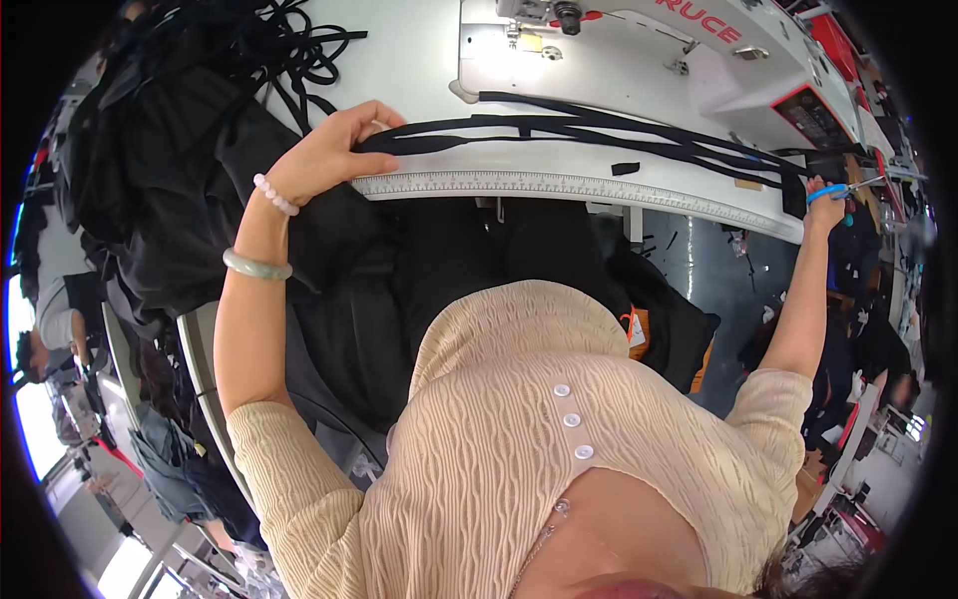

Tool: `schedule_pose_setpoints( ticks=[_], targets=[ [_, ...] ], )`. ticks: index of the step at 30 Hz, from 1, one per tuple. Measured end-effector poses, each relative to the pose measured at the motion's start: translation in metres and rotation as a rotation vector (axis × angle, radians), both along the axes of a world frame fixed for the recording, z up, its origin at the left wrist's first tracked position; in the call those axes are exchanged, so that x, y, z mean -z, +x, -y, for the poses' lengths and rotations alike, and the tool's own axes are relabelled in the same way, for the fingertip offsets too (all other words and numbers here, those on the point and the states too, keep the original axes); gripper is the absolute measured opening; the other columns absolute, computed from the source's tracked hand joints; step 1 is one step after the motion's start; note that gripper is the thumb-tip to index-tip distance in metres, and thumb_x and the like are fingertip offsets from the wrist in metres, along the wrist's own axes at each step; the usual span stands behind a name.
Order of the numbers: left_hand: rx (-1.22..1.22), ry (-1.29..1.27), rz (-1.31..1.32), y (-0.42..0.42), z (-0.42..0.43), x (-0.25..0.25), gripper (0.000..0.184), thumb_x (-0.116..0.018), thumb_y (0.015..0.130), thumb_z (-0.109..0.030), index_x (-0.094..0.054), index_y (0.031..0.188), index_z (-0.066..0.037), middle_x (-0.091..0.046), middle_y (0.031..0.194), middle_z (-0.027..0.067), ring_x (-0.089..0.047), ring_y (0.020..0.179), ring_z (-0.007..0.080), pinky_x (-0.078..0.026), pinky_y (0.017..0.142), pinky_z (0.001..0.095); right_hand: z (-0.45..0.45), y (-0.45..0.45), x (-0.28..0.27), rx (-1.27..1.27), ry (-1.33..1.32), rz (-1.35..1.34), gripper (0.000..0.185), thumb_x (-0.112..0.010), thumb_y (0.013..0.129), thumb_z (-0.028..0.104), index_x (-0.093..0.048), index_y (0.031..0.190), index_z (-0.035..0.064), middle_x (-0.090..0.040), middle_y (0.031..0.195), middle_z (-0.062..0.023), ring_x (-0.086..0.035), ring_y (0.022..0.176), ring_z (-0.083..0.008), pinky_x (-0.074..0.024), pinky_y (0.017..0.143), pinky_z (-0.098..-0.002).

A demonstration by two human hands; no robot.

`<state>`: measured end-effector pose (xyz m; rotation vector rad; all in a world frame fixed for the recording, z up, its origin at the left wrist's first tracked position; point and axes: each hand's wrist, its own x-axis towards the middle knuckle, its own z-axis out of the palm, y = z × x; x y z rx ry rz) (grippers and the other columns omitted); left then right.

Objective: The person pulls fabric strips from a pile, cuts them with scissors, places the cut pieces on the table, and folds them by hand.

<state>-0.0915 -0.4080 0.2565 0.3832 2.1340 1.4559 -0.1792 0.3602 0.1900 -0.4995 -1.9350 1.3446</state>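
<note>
My left hand (334, 150) is at the left end of several long black fabric strips (579, 130), its thumb and fingers curved around them with a gap between. The strips run to the right across the white table, one above another. At their far right end my right hand (824, 208) is closed on blue-handled scissors (830, 194), whose blades point right. The black strip ends lie right against this hand; whether its fingers also grip them is hard to tell. A long white ruler (559, 185) lies along the table's front edge, below the strips.
A white sewing machine (718, 50) stands at the back of the table. Black fabric (190, 170) is heaped on the left, with tangled black strips (294, 50) above it. A small black scrap (626, 169) lies near the ruler. Other people are at the far left and right.
</note>
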Motion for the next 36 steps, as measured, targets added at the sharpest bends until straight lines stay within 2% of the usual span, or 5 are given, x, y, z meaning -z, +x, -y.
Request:
schedule_pose_setpoints(
  ticks=[10, 19, 22, 29, 36],
  targets=[
    [-0.138, -0.223, -0.089, -0.005, -0.018, 0.009, 0.033, -0.066, 0.083, -0.017, -0.051, 0.112, -0.01, -0.033, 0.062, -0.008, -0.026, 0.055, 0.0031, -0.022, 0.048, 0.0207, 0.021, -0.015, 0.024, -0.029, -0.101, 0.084, 0.029, -0.063, 0.078, -0.011, -0.047, 0.101, -0.0125, -0.06, 0.088, -0.0212, -0.066, 0.072, -0.0275, -0.0604, 0.068, -0.035],
    [-0.122, -0.372, -0.297, -0.01, -0.023, 0.031, 0.031, -0.067, 0.082, -0.019, -0.061, 0.101, 0.004, -0.065, 0.092, 0.0129, -0.059, 0.088, 0.0174, -0.044, 0.087, 0.0282, 0.059, 0.028, 0.017, 0.108, 0.262, 0.087, 0.031, -0.071, 0.08, 0.017, -0.058, 0.094, -0.0073, -0.064, 0.083, -0.0101, -0.066, 0.073, -0.0176, -0.0555, 0.065, -0.027],
    [-0.167, -0.344, -0.292, -0.007, -0.026, 0.027, 0.023, -0.066, 0.082, -0.014, -0.061, 0.094, 0.005, -0.064, 0.081, 0.0067, -0.056, 0.076, 0.0105, -0.045, 0.075, 0.0243, 0.165, 0.076, -0.024, 0.115, 0.381, 0.155, 0.031, -0.067, 0.085, 0.025, -0.061, 0.096, -0.0035, -0.06, 0.075, -0.0048, -0.058, 0.068, -0.01, -0.0484, 0.058, -0.0232],
    [-0.229, -0.216, -0.219, 0.003, -0.034, 0.021, 0.018, -0.067, 0.079, -0.012, -0.06, 0.084, 0.004, -0.063, 0.072, 0.0057, -0.051, 0.066, 0.0084, -0.043, 0.064, 0.024, 0.366, 0.202, -0.022, -1.099, -0.24, 0.52, 0.071, -0.042, 0.085, 0.068, -0.053, 0.105, 0.0008, -0.056, 0.091, -0.0085, -0.054, 0.068, -0.0114, -0.0479, 0.063, -0.0278],
    [-0.213, -0.203, -0.257, 0.009, -0.038, 0.017, 0.013, -0.066, 0.081, -0.009, -0.058, 0.084, 0.001, -0.057, 0.068, -0.002, -0.046, 0.062, 0.0028, -0.038, 0.056, 0.0189, 0.448, 0.203, 0.002, -1.396, -0.607, 0.985, 0.066, -0.037, 0.089, 0.064, -0.053, 0.095, 0.0001, -0.053, 0.082, -0.0079, -0.053, 0.059, -0.0115, -0.0485, 0.057, -0.0259]
  ],
)
